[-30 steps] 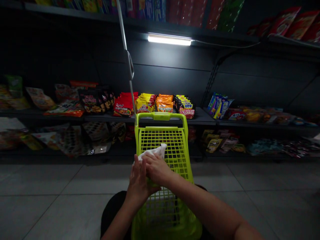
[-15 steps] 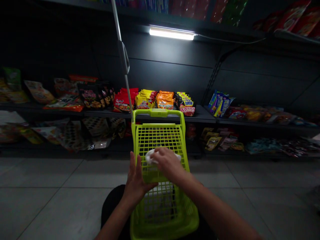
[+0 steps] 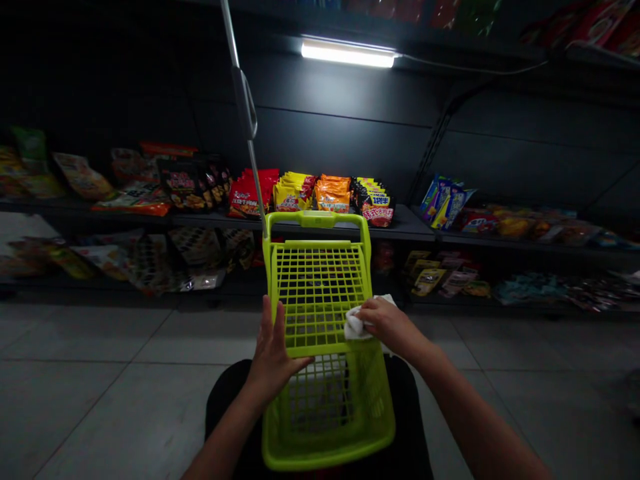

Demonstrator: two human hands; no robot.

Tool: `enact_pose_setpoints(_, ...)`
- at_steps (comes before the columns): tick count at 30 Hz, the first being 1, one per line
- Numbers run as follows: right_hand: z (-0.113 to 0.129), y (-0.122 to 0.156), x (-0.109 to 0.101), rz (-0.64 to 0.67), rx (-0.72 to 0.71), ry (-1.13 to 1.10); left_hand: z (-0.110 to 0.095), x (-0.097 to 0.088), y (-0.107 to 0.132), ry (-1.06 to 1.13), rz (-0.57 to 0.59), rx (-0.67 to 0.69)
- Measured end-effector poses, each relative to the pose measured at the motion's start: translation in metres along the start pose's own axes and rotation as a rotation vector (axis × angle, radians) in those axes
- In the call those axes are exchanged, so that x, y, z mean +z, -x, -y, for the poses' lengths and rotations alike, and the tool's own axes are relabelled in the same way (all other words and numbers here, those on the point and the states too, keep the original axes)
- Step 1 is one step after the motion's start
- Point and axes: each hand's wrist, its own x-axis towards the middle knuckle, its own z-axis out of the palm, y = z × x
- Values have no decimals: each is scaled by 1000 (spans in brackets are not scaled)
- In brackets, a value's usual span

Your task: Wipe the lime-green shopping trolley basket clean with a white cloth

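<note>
A green plastic shopping basket point(image 3: 327, 437) with a mesh back leans in front of me, between my knees. My left hand point(image 3: 274, 357) rests against its left side, fingers stretched upward and apart, the thumb lying across the front of the mesh. On the right side, my right hand point(image 3: 390, 323) is closed around a crumpled white cloth point(image 3: 356, 325), which touches the basket's right edge; part of the cloth sticks out behind the fingers. A green handle point(image 3: 317, 217) tops the basket, and a thin metal rod point(image 3: 231, 33) with a dark grip rises from its upper left corner.
Behind the basket, a dark shelf point(image 3: 407, 223) carries red, yellow, orange and black noodle packets point(image 3: 333, 195). Snack bags point(image 3: 183, 187) lie to the left, blue packets point(image 3: 444, 203) to the right. A lit tube lamp point(image 3: 349, 53) hangs above. Grey tiles point(image 3: 100, 393) cover the floor.
My right hand has moved right with the white cloth, from the middle of the mesh to the basket's right edge. My left hand has stayed at the left side.
</note>
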Motion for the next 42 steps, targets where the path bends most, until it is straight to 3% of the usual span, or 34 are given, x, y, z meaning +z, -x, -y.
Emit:
enact_pose_setpoints(3,49,-15,8,-58,-48,23,5,0,2,14,4,11)
enact_pose_setpoints(5,87,-27,26,-105,-182,-33,7,0,3,13,-9,19)
enact_pose_setpoints(7,108,-33,46,-102,-292,-71,7,-1,5,19,-18,3)
enact_pose_setpoints(10,88,-23,58,-69,-333,-87,3,-2,7,35,-27,-69)
enact_pose_setpoints(14,13,11,33,-47,-261,-101,-7,-3,8,38,-38,-150)
enact_pose_setpoints(17,-12,26,16,-38,-176,-81,-10,-4,7,52,-41,-158)
enact_pose_setpoints(19,0,22,17,-63,-193,-90,-11,-3,7,63,-52,-148)
enact_pose_setpoints(22,45,-3,35,-83,-388,-96,-8,-2,9,70,-54,-161)
enact_pose_setpoints(25,86,-43,54,-90,-565,-16,-2,-1,10,53,-55,-154)
enact_pose_setpoints(28,100,-99,56,-99,-611,56,4,1,10,20,-91,-114)
enact_pose_setpoints(30,98,-142,47,-96,-535,89,4,1,9,17,-102,-125)
enact_pose_setpoints(32,94,-184,35,-106,-361,114,2,0,9,39,-92,-161)
enact_pose_setpoints(35,94,-223,25,-150,-155,131,-2,-3,9,76,-74,-189)
enact_pose_setpoints(38,103,-221,29,-158,-162,129,0,-5,7,71,-72,-190)
enact_pose_setpoints(42,118,-174,40,-5,-283,89,9,-2,6,11,-88,-148)
